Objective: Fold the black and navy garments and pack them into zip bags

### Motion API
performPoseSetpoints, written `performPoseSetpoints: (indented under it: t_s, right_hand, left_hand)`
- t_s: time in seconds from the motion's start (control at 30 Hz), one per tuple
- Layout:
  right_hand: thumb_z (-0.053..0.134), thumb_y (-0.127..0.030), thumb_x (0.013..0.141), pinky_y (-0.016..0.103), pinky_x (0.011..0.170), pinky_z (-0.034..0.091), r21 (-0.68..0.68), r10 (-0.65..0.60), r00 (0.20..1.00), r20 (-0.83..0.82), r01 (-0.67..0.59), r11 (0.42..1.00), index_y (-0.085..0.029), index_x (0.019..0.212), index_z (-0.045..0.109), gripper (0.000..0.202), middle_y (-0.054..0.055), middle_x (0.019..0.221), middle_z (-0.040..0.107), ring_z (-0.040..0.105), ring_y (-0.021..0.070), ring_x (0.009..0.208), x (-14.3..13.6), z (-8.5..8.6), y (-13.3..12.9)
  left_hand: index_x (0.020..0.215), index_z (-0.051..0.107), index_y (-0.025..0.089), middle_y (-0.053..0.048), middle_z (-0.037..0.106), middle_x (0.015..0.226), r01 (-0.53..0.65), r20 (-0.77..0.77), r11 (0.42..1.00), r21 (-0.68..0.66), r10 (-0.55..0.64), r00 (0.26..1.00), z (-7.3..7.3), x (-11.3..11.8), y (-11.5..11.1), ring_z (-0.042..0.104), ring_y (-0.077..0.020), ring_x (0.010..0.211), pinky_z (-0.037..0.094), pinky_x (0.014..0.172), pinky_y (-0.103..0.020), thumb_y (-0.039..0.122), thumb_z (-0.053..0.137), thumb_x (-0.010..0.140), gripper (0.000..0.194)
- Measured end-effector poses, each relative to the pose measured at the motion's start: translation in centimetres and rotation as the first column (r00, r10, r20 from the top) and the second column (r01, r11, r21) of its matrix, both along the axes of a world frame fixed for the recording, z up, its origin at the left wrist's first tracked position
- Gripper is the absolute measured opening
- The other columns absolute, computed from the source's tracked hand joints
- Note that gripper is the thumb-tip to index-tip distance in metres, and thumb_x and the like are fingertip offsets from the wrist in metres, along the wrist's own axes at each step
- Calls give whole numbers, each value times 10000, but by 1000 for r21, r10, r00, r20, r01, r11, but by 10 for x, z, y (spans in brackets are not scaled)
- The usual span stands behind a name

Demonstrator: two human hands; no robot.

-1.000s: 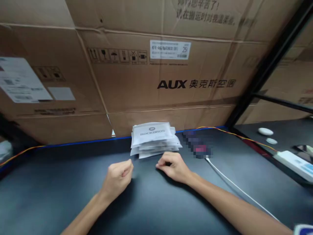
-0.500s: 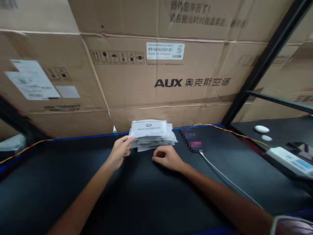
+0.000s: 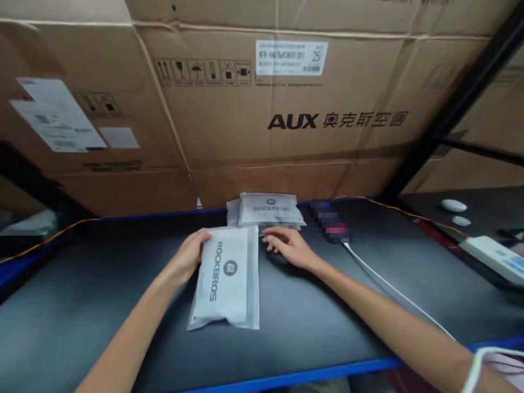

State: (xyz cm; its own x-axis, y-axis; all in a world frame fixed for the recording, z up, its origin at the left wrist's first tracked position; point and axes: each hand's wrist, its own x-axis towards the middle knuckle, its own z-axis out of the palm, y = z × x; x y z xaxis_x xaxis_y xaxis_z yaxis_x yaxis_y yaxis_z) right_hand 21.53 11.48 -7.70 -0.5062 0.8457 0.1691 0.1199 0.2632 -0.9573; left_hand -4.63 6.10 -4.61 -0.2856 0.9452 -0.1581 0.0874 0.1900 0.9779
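Note:
A frosted zip pouch [image 3: 229, 278] printed ROCKBROS is turned lengthwise over the black shelf top. My left hand [image 3: 190, 254] grips its upper left edge, thumb on top. Behind it, against the cardboard, lies a stack of similar pouches [image 3: 268, 210]. My right hand [image 3: 286, 245] is just in front of that stack and right of the held pouch, its fingers loosely curled and apart, with nothing in them.
A blurred-out phone-like object [image 3: 331, 224] with a white cable [image 3: 388, 297] lies right of the stack. Large cardboard boxes [image 3: 229, 136] stand behind. A white power strip [image 3: 495, 259] and two white oval objects are at the far right, beyond a black post [image 3: 446, 114].
My left hand has brought a pouch from the stack toward the front, now turned lengthwise. My right hand's fingers have loosened beside it. The camera view has shifted slightly.

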Motion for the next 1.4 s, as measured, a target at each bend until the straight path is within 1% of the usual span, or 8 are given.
performPoseSetpoints:
  t_s: [0.1,0.27,0.37,0.47,0.6,0.83,1.1,1.4]
  right_hand:
    - [638,-377,837,281,653,510,97,6,995,98,-16,995,-142,1100,660,353,62,891,695,630,142,701,-1,3,-4]
    - [690,-263,769,268,646,518,161,-32,989,146,8,987,-141,1122,592,386,27,847,638,603,121,677,-2,-2,-5]
    - [692,-264,783,278,661,535,155,-30,992,119,12,988,-159,1024,586,283,32,867,649,616,127,690,-2,-5,-3]
    - [675,-238,818,320,753,540,305,-57,981,184,-2,952,-162,972,629,178,61,913,677,640,163,780,-1,-6,-4]
    - [616,-194,870,370,909,499,505,-143,929,341,-53,862,-159,939,674,97,105,1028,660,622,219,984,1,-5,-6]
    - [571,-151,865,316,780,474,492,-136,842,522,-167,855,-135,871,687,116,99,905,657,604,202,845,4,10,-6]
    - [625,-61,632,281,555,359,275,192,736,649,-462,843,-188,571,664,146,26,604,633,509,139,540,13,44,-37]
    - [669,-39,578,260,471,313,95,406,638,654,-602,793,-207,499,692,187,-30,469,595,423,100,425,15,60,-54]
  left_hand:
    - [766,498,208,50,541,641,106,-336,993,54,-82,938,-14,18,-3,513,-141,564,393,535,-240,321,524,764,115]
    - [1038,541,195,-68,654,1020,227,-749,949,220,16,662,-14,28,-12,634,-235,926,497,805,-361,212,511,776,264]
    - [1087,606,178,-112,656,1189,478,-850,849,225,-69,522,-7,33,-16,593,-270,1151,450,1003,-423,199,502,822,286]
    - [1193,643,181,-108,627,1338,683,-891,727,76,-258,373,-2,42,-16,562,-272,1253,419,1078,-424,205,503,853,369]
    - [1287,638,194,-86,630,1365,782,-883,613,-112,-423,205,0,53,-8,570,-266,1267,431,1084,-431,173,470,867,452]
    - [1312,643,214,-61,612,1392,717,-861,689,-106,-424,280,-13,57,-4,545,-256,1312,407,1124,-433,270,458,922,435]
    - [1277,673,205,-47,614,1383,648,-866,752,-122,-400,300,-10,65,-6,547,-241,1316,420,1119,-397,304,460,921,427]
    - [1253,687,207,-40,638,1353,636,-880,770,-58,-340,331,-13,67,-11,570,-229,1292,417,1126,-396,284,460,920,410]
